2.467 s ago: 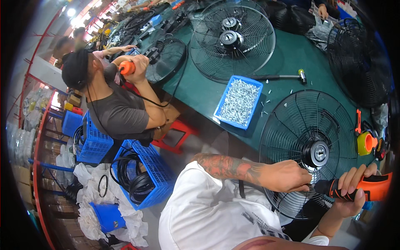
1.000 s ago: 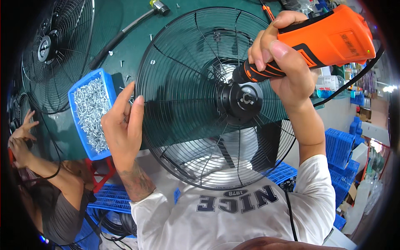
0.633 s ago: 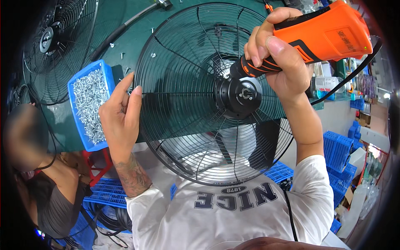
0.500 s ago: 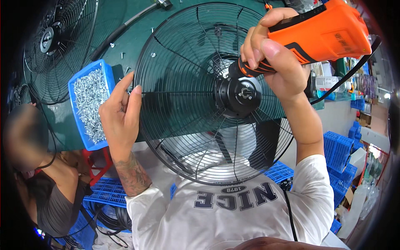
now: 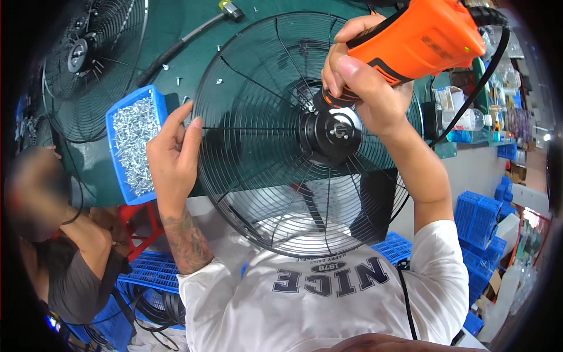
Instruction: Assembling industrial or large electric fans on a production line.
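My right hand (image 5: 375,88) is wrapped round an orange and black corded electric screwdriver (image 5: 428,41). Its dark nose points down at the upper left edge of the black motor hub (image 5: 331,138), where a shiny screw head shows; I cannot tell whether the bit touches it. The hub sits in the middle of a round black wire fan guard (image 5: 246,170), which overhangs the table's near edge. At the guard's left rim is my left hand (image 5: 176,144), closed with thumb and forefinger close together; what lies between them is not clear. Beside it stands a blue tray (image 5: 132,200) of silver screws (image 5: 135,141).
Loose screws (image 5: 179,81) and a hammer (image 5: 187,42) lie on the green table (image 5: 170,17). A second fan guard (image 5: 105,111) stands far left, near another person (image 5: 88,246). Bottles (image 5: 469,120) stand at the right; blue crates (image 5: 478,217) are stacked beyond. The screwdriver's cord (image 5: 469,111) hangs over the right side.
The screwdriver has tilted, its rear end moving left and upward, while its nose stays by the hub. My left hand keeps its place at the guard's rim. The whole view has shifted slightly.
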The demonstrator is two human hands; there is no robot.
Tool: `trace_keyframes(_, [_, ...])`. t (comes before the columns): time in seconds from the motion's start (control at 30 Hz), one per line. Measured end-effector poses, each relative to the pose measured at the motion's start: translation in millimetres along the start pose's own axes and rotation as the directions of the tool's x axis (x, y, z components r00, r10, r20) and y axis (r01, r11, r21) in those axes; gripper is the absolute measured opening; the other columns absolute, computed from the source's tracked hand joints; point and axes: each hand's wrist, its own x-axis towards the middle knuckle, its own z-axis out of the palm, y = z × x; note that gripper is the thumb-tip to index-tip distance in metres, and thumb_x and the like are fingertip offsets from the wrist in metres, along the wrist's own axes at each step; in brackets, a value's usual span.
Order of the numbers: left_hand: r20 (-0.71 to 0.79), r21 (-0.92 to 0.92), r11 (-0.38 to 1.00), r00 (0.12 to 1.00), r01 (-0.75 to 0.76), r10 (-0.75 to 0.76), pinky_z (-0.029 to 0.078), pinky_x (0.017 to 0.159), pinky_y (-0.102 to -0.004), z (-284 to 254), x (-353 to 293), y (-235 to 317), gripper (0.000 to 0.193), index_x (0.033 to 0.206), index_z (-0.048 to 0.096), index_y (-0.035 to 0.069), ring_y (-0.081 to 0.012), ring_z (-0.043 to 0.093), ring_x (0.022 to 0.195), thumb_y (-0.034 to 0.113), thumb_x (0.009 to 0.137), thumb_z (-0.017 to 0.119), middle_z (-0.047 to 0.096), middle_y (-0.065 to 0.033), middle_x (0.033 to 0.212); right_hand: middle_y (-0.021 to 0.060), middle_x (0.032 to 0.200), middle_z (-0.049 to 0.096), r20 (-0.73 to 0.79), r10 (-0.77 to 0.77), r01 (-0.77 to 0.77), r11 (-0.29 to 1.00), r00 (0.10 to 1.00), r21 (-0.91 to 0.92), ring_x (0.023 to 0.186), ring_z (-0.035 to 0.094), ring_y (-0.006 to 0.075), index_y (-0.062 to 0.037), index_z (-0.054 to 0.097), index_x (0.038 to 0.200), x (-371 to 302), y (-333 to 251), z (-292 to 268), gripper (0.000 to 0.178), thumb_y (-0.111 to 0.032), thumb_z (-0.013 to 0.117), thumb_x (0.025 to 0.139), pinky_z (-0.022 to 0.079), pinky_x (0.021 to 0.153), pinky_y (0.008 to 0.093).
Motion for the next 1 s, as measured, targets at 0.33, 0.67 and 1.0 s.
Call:
trace_keyframes(0.33, [0.310,-0.936,0.103,0.928,0.336,-0.207,0.055,0.077,-0.0324,-44.9,25.0,-13.3,0.057,0.142,0.042,-0.012,-0.0265,0.063,0.104,0.013,0.094,0.060,0.058,-0.0251,0.130,0.0069,0.069,0.059,-0.018,0.004,-0.002,0.990,1.000,0.144,0.058,0.058,0.0135,0.0032,0.054,0.114,-0.5,-0.6,4.7,0.031,-0.010,0.066,0.088,0.049,0.056,0.0290])
trace_keyframes(0.67, [0.388,-0.810,0.426,0.913,0.402,-0.124,0.057,0.078,-0.0276,10.7,-27.0,75.5,0.041,0.139,0.048,-0.009,-0.0217,0.069,0.100,0.008,0.102,0.053,0.063,-0.0235,0.129,-0.0016,0.070,0.059,-0.008,0.033,-0.032,0.988,0.999,0.153,0.058,0.056,0.0056,-0.0030,0.064,0.108,1.7,-1.8,5.9,0.027,-0.015,0.075,0.086,0.045,0.054,0.0237])
trace_keyframes(1.0, [0.511,-0.682,0.514,0.842,0.520,-0.175,0.040,0.049,-0.0238,42.2,-39.6,70.3,0.035,0.114,0.063,-0.002,-0.0127,0.054,0.056,0.029,0.109,0.049,0.064,-0.0085,0.080,0.0053,0.073,0.057,-0.066,-0.236,0.244,0.945,0.970,0.216,0.063,0.058,0.0143,0.0021,0.055,0.116,2.7,-80.2,-29.2,0.030,-0.014,0.062,0.091,0.050,0.066,0.0323])
